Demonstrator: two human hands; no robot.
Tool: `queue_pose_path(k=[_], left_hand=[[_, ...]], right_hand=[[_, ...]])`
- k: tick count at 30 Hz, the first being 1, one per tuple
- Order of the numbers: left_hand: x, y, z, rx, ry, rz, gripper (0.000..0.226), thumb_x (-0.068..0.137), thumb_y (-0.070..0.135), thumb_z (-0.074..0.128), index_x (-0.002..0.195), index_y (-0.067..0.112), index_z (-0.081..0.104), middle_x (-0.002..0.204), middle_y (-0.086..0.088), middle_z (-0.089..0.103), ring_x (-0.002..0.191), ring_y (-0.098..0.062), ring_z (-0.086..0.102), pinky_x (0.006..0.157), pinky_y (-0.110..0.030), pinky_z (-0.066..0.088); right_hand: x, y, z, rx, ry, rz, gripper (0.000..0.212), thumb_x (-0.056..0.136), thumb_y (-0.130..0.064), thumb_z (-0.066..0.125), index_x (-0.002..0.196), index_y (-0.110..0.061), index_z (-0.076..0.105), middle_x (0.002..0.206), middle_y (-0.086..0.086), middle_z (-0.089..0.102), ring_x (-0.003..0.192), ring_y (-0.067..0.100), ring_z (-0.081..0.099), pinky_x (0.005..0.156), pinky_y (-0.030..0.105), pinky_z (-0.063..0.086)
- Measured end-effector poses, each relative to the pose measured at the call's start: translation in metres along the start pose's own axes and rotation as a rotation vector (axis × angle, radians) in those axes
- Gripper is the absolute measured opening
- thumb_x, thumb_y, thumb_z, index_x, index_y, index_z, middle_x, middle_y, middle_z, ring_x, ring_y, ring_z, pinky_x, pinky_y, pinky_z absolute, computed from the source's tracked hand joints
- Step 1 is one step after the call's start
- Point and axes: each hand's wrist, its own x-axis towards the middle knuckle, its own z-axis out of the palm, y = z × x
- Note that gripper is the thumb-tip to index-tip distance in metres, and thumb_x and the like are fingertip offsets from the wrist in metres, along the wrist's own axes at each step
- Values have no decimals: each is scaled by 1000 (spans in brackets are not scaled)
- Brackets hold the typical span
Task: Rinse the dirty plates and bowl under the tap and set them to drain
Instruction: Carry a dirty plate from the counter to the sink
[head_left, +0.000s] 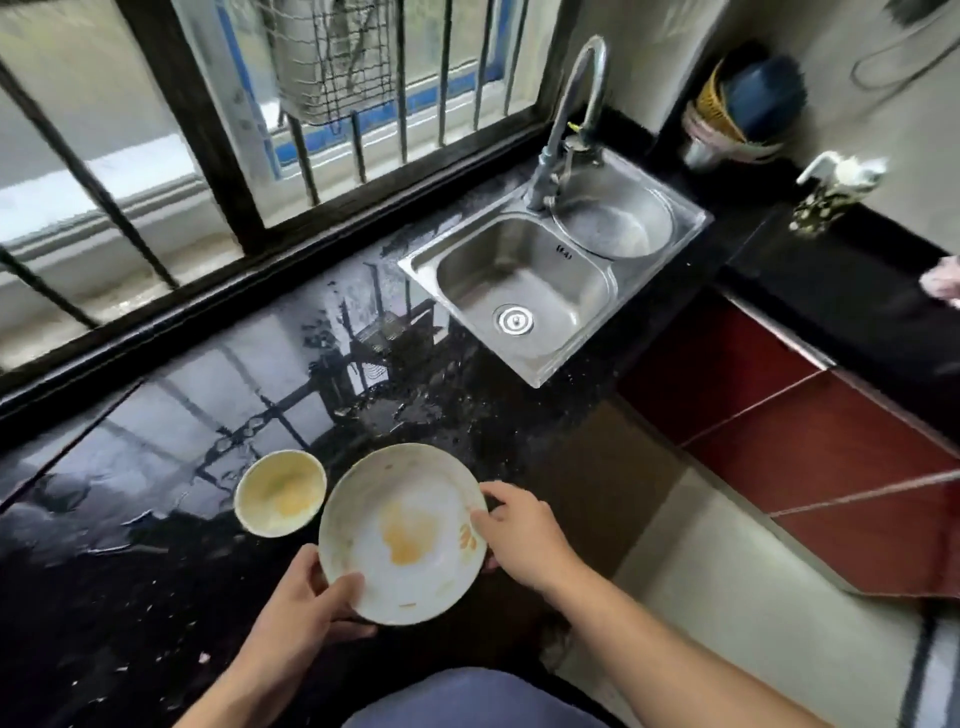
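Rinsing has not begun, by the look of it: the plate (402, 532) carries an orange smear, the bowl (279, 492) is stained yellow, and the sink (524, 291) at the bench's (156, 519) far right end looks empty under a dry tap (571, 114). Both hands grip the plate at the near edge, left hand (311, 597) fingers at its near rim, right hand (524, 530) at its right rim. Round, with no long axis, it faces up, tilted slightly. The bowl sits upright just left of it.
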Motion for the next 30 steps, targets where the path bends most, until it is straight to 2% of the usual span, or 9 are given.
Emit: queue_pose_path(k=[5, 10, 13, 15, 18, 21, 25, 28, 30], left_hand=[[31, 13, 119, 3, -32, -48, 27, 95, 2, 59, 117, 17, 61, 107, -14, 76, 80, -31, 77, 60, -39, 62], [59, 23, 228, 20, -87, -117, 32, 98, 1, 47, 121, 14, 65, 105, -18, 79, 79, -28, 76, 61, -39, 61], [76, 36, 280, 7, -108, -143, 30, 99, 3, 47, 120, 12, 66, 107, -20, 79, 81, -28, 77, 62, -39, 61], [90, 50, 308, -16, -109, -141, 30, 96, 4, 50, 116, 16, 70, 108, -19, 79, 83, -31, 77, 64, -40, 61], [116, 75, 342, -40, -119, -124, 30, 79, 13, 64, 106, 21, 76, 101, -19, 79, 79, -29, 76, 64, -39, 61], [154, 97, 369, -45, -139, -114, 35, 71, 19, 68, 104, 26, 76, 106, -19, 78, 88, -36, 77, 70, -42, 62], [211, 126, 401, -37, -202, -131, 42, 78, 21, 66, 118, 29, 72, 118, -16, 77, 104, -38, 75, 83, -51, 62], [239, 150, 429, -43, -233, -163, 41, 82, 21, 61, 120, 29, 71, 117, -14, 77, 102, -36, 76, 78, -46, 62], [251, 168, 443, -55, -217, -164, 38, 82, 22, 61, 117, 30, 72, 116, -16, 76, 96, -35, 72, 73, -42, 61]], right_hand=[[8, 51, -104, 96, 82, -14, 29, 96, -30, 58, 123, -33, 69, 103, -1, 76, 87, 8, 71, 60, 32, 65], [23, 97, -203, 112, 105, -14, 29, 95, -38, 56, 120, -43, 69, 104, -20, 68, 107, 4, 59, 89, 45, 60], [35, 110, -253, 145, 130, -16, 28, 96, -38, 55, 115, -55, 68, 97, -34, 67, 114, -5, 59, 91, 29, 54], [46, 112, -282, 132, 168, -34, 38, 96, -39, 55, 96, -77, 60, 87, -48, 64, 98, -22, 58, 86, 20, 48], [70, 113, -318, 143, 187, -45, 40, 95, -40, 55, 87, -80, 56, 90, -54, 60, 90, -33, 52, 77, 12, 44], [99, 113, -351, 200, 206, -59, 36, 94, -37, 56, 95, -72, 62, 98, -38, 71, 94, -19, 63, 80, 17, 52], [138, 103, -395, 227, 216, -49, 45, 95, -30, 56, 94, -75, 61, 94, -23, 77, 78, 14, 72, 58, 21, 56], [163, 91, -426, 218, 221, -25, 44, 95, -32, 53, 99, -75, 60, 98, -24, 76, 77, 12, 71, 58, 18, 53], [182, 82, -444, 199, 201, -5, 40, 96, -32, 52, 110, -68, 62, 101, -25, 76, 85, 5, 71, 69, 24, 54]])
